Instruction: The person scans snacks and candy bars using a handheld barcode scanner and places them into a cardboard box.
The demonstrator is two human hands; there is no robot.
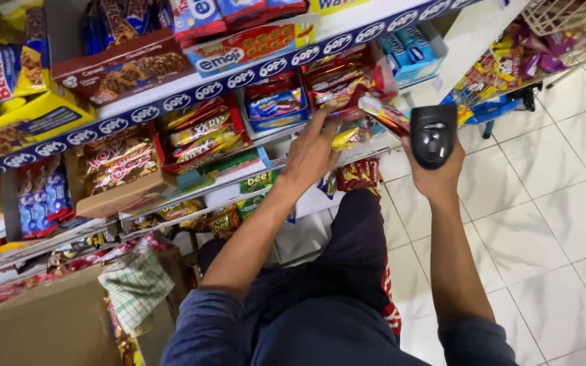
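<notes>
My left hand (312,150) reaches up to a shop shelf and holds a long red and yellow snack packet (382,114) by its lower end. My right hand (435,177) grips a black handheld barcode scanner (433,134), its head right beside the packet. Both hands are raised in front of a red display box of snack packets (344,76) on the shelf. My dark trousers and blue sleeves fill the lower middle of the view.
White shelves (171,102) with a blue label strip carry several boxes of biscuits and sweets. A brown cardboard box (42,325) with a checked cloth (135,285) sits lower left. A wire basket (564,20) and hanging snack packets (503,64) are upper right, above white floor tiles (544,237).
</notes>
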